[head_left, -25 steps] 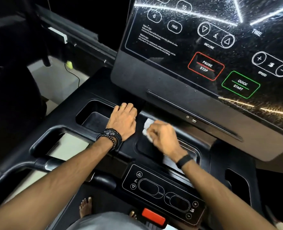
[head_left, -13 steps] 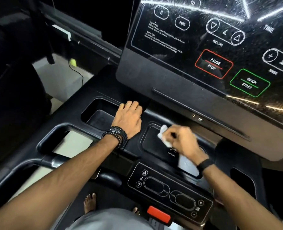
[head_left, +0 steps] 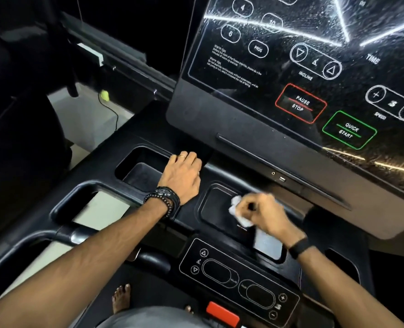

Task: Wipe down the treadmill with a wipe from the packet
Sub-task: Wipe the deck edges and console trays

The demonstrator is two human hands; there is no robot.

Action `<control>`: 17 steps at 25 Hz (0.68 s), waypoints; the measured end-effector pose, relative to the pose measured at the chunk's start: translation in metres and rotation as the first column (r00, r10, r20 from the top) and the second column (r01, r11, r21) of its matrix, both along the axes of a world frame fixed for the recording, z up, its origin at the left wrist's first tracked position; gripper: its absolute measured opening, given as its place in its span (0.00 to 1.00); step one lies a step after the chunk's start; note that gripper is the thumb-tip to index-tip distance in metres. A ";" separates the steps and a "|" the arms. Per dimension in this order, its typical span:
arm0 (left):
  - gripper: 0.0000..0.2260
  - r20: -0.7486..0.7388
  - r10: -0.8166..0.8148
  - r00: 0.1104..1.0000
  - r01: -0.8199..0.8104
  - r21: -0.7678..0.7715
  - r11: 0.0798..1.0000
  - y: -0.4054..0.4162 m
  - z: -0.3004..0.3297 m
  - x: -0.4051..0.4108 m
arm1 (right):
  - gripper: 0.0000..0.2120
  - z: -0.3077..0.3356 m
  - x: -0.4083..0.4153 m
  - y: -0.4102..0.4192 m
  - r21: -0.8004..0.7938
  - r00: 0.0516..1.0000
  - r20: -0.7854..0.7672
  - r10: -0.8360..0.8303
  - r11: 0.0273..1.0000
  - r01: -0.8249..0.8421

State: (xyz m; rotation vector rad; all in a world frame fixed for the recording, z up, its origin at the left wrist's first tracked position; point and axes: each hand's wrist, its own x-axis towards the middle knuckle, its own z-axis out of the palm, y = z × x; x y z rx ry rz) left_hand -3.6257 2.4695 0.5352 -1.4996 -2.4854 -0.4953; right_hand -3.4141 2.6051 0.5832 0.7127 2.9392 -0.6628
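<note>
The right hand (head_left: 264, 215) pinches a crumpled white wipe (head_left: 237, 211) against the floor of the treadmill (head_left: 196, 119) console's shallow centre tray (head_left: 214, 209), near its front rim, while the left hand (head_left: 182, 175) rests flat, fingers relaxed, on the ridge beside the open left pocket (head_left: 139, 171).

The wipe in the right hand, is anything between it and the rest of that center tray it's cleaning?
Nothing visible. The right hand grips the wipe on the tray, whose left part lies bare. The left hand rests beside the tray, outside its rim.
</note>
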 end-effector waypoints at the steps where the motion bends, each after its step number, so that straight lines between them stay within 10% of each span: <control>1: 0.08 0.011 -0.005 1.000 0.005 0.000 1.000 -0.001 0.000 0.001 | 0.12 0.005 0.005 0.011 0.022 0.999 0.022 -0.034 0.999 0.034; 4: 0.08 -0.011 -0.009 1.000 0.009 -0.014 1.000 -0.003 0.002 0.004 | 0.16 0.019 0.029 0.024 0.043 0.970 0.233 -0.061 0.998 0.052; 9: 0.08 -0.005 -0.001 1.000 0.001 0.006 1.000 -0.001 0.002 0.002 | 0.14 0.012 0.002 -0.003 0.384 0.992 0.102 -0.077 0.923 0.032; 17: 0.08 -0.023 -0.022 1.000 0.022 -0.001 1.000 -0.001 0.002 0.004 | 0.09 -0.013 -0.026 -0.012 0.140 0.963 -0.258 0.080 0.989 -0.045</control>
